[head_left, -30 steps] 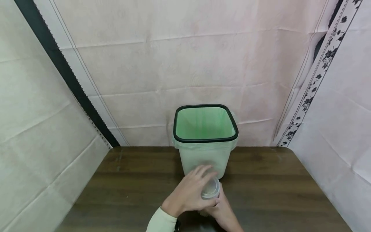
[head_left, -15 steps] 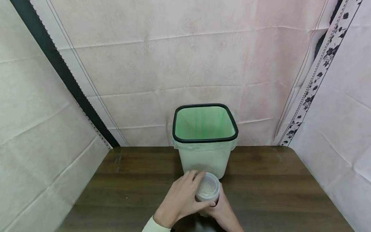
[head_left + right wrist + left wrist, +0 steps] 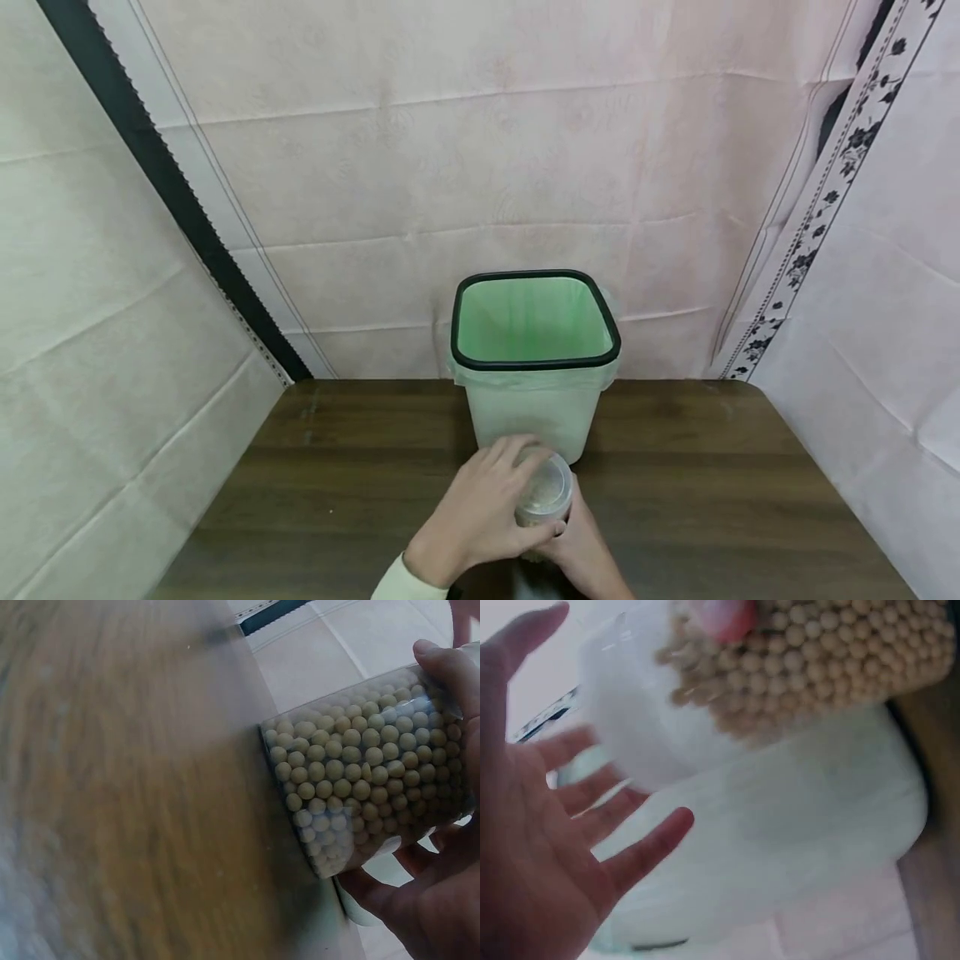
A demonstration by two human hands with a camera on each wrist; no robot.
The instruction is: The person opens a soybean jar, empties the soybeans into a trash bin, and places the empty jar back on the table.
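A clear jar [image 3: 367,765] filled with round, pale soybeans is gripped by my right hand [image 3: 442,892]. In the left wrist view its beans [image 3: 832,660] show through the wall, and a translucent lid [image 3: 626,705] covers its top. My left hand [image 3: 536,825] has its fingers spread beside the lid, some at its edge. From the head view, the left hand [image 3: 476,508] lies along the left of the lid [image 3: 549,487], thumb in front. Much of the right hand [image 3: 581,546] is hidden there behind the left hand and the jar.
Just behind the jar stands a pale green bin [image 3: 532,408] with a black rim and a liner bag folded over its edge. A dark wooden table [image 3: 337,500] lies beneath, with pale cloth walls [image 3: 525,167] at the back and both sides.
My left hand's fingers were over the lid, then drew back to its left side, and now lie partly over its edge again. The right hand keeps its grip on the jar.
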